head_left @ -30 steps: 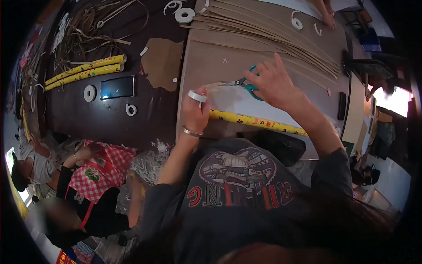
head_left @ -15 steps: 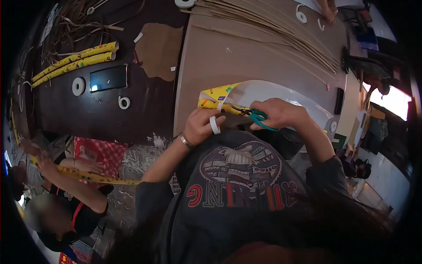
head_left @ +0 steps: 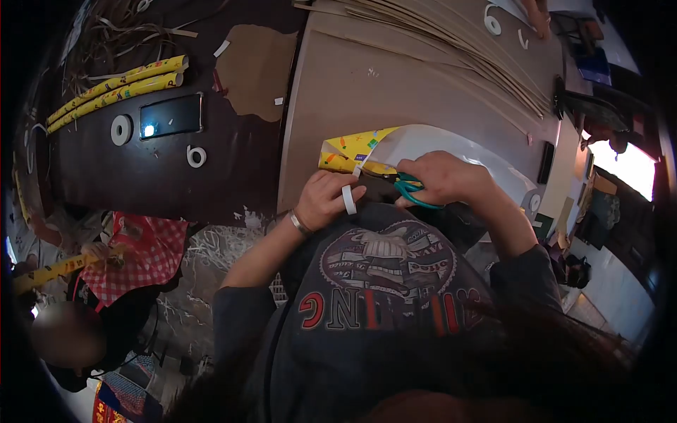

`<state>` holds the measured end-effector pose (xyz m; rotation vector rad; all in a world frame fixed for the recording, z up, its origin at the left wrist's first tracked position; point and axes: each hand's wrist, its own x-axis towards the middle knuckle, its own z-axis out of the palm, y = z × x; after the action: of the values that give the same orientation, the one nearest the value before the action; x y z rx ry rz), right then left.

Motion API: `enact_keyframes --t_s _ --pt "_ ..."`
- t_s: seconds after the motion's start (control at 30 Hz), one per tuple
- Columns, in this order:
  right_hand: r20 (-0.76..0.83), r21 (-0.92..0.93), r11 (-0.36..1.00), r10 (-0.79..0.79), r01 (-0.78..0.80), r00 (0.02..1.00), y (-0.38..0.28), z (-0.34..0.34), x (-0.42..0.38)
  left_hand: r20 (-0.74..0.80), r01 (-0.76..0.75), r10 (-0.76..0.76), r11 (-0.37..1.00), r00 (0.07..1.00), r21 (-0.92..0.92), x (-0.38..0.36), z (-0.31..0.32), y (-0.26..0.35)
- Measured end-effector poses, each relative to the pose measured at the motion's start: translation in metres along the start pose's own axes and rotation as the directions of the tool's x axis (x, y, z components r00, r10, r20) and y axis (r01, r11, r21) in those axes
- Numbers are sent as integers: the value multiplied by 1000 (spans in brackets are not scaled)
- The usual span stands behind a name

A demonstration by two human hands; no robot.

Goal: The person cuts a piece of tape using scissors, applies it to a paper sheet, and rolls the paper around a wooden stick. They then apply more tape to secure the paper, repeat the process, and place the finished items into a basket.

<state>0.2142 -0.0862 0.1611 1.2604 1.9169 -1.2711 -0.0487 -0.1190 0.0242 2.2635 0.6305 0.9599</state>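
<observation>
Your left hand (head_left: 326,201), at the centre of the frame, has its fingers bent together, holding a white tape roll (head_left: 349,199) near the thumb; the exact grip is partly hidden. The fingertips are at the near edge of the yellow patterned paper (head_left: 352,148), which lies just above your hands, its left end folded over and its white underside curving away to the right. A bracelet (head_left: 300,223) circles your left wrist.

Your right hand (head_left: 448,180), right of centre, is closed around the green handles of the scissors (head_left: 411,189). Their blades point left, toward a short white tape strip (head_left: 357,170) beside your left fingertips; you cannot tell whether the blades are parted.

Long brown strips (head_left: 451,56) lie across the upper right. On the dark table (head_left: 233,166) at left are a phone (head_left: 171,116) and two yellow tubes (head_left: 141,74). At lower left, a co-worker holds a yellow patterned length (head_left: 56,271).
</observation>
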Motion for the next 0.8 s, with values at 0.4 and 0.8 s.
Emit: enact_keyframes --t_s 0.4,0.8 --pt "17 -61 998 26 -25 1000 -12 -19 3 -7 -35 35 999 999 -11 3 -1 -1" --pt "-38 -110 993 35 -39 999 -17 -19 2 2 4 -4 1000 1000 -22 -2 6 -1"
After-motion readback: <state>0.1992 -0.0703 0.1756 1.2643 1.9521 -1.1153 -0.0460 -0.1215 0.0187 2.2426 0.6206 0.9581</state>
